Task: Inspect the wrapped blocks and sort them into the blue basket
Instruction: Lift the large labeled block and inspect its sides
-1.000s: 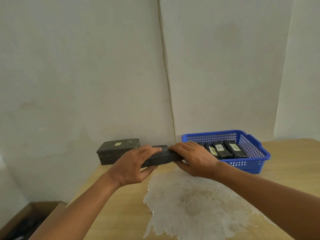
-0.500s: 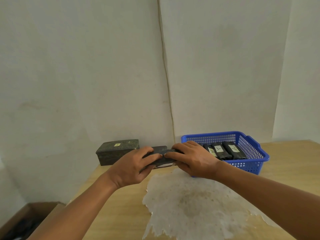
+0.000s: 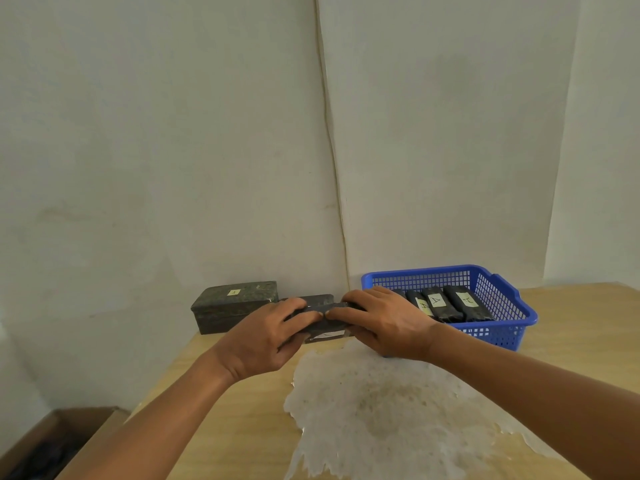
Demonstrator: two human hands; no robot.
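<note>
A dark wrapped block point(image 3: 325, 328) is held just above the wooden table, between the big block and the basket. My left hand point(image 3: 266, 337) grips its left end and my right hand point(image 3: 384, 323) grips its right end, fingertips almost meeting on top. A pale label shows on the side of the block facing me. The blue basket point(image 3: 505, 306) stands at the back right and holds several dark wrapped blocks point(image 3: 446, 304) with yellow lettered labels. A larger dark wrapped block point(image 3: 232, 306) with a small yellow label lies at the back left by the wall.
Another dark block point(image 3: 311, 300) lies behind the held one, mostly hidden. A white worn patch point(image 3: 381, 410) covers the table's middle. The table's left edge drops off to a cardboard box point(image 3: 52, 441) on the floor. White walls stand close behind.
Both hands have turned the held block so its labelled side faces me, and my fingertips have come together on its top. The block stayed in the same place.
</note>
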